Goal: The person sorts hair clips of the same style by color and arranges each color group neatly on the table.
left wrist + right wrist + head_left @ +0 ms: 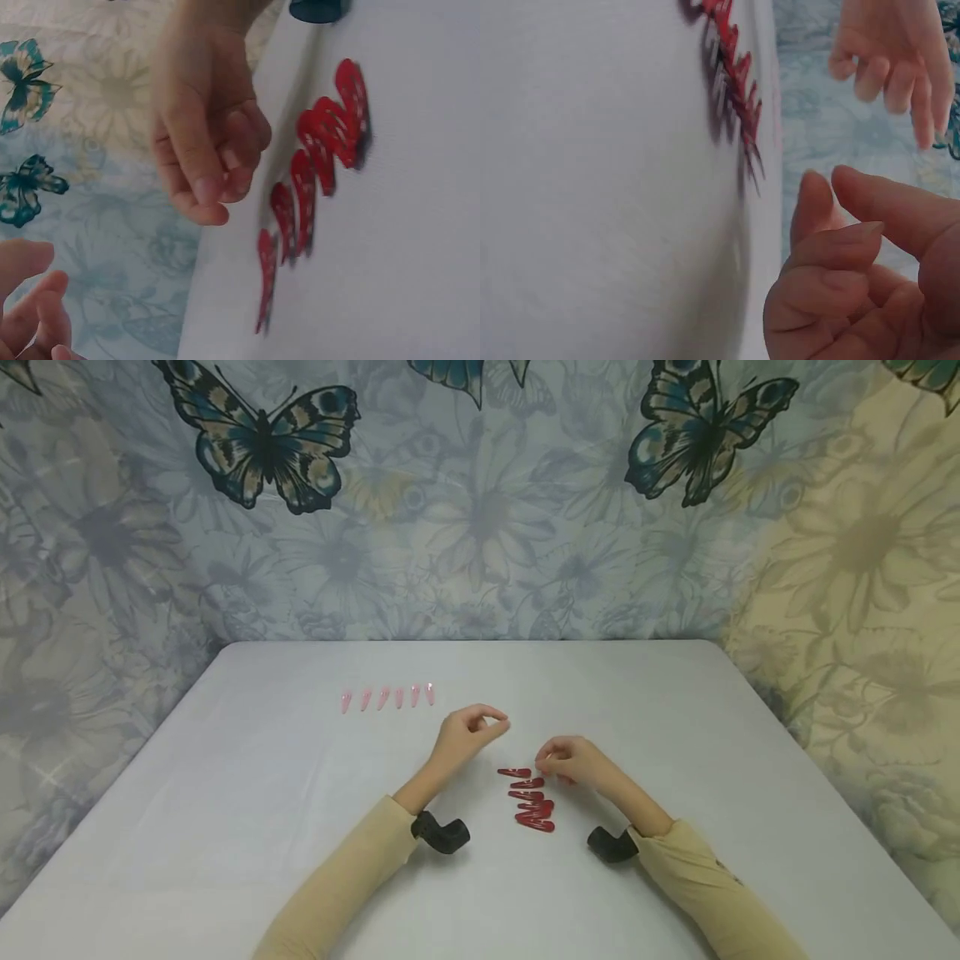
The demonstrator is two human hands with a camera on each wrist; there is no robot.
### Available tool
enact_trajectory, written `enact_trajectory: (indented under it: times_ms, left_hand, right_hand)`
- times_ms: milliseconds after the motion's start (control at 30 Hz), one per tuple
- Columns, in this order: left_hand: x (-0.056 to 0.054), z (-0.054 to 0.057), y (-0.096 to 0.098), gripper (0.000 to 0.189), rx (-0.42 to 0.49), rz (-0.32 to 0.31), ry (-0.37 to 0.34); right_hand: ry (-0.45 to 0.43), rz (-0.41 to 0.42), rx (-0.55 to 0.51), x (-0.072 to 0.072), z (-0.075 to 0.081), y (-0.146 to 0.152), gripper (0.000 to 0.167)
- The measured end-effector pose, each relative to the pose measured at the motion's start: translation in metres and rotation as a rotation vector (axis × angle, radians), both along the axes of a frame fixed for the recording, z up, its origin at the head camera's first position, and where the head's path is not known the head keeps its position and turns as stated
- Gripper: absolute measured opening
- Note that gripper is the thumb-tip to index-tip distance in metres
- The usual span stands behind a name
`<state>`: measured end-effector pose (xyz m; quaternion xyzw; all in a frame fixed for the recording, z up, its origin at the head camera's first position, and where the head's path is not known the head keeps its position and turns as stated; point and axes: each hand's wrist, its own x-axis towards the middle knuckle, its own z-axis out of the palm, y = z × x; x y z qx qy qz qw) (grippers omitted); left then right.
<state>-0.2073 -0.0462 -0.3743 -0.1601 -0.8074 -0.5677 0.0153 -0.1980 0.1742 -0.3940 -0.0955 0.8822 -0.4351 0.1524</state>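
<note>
A white surface (187, 827) spreads out in front of a flowery wall (487, 527). Toward the left and near the back, six pink hair clips (399, 697) stand in a row. A tan sleeve (337, 885) comes next, with a black thing (442, 833) at its wrist. The left hand (467, 733) is above the surface, to the right of the pink row. Its thumb and fingers are bent, with a small gap at the tips, and nothing shows in it. Then come six red hair clips (527, 796) in a line, some overlapping. Their pale marks are too blurry to read. The right hand (577, 762) is just beside the farthest red ones, its fingers loosely curled, thumb and pointing finger a little apart.
</note>
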Motion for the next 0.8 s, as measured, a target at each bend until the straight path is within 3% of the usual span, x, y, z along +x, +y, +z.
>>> enact_trajectory:
  times_ms: [67,233,367,567,667,800]
  left_hand:
    - [-0.002,-0.013,0.008,0.020,-0.097,-0.036,0.043]
    - [0.002,-0.024,0.016,0.017,-0.345,-0.060,0.122]
    - [0.004,-0.027,0.024,0.017,-0.518,-0.058,0.148]
    - [0.011,-0.024,0.039,0.025,-0.826,-0.104,0.158]
    - [0.012,-0.024,0.043,0.023,-0.907,-0.097,0.171]
    - [0.012,-0.025,0.045,0.018,-0.905,-0.106,0.150]
  right_hand:
    - [0.015,0.000,0.016,0.002,-0.005,0.000,0.017]
    - [0.064,0.018,0.034,0.005,-0.009,0.001,0.017]
    - [0.096,0.027,0.064,0.008,-0.009,0.002,0.018]
    - [0.147,0.046,0.110,0.011,-0.009,-0.003,0.014]
    - [0.161,0.047,0.114,0.011,-0.009,-0.005,0.012]
    - [0.164,0.043,0.111,0.011,-0.009,-0.004,0.011]
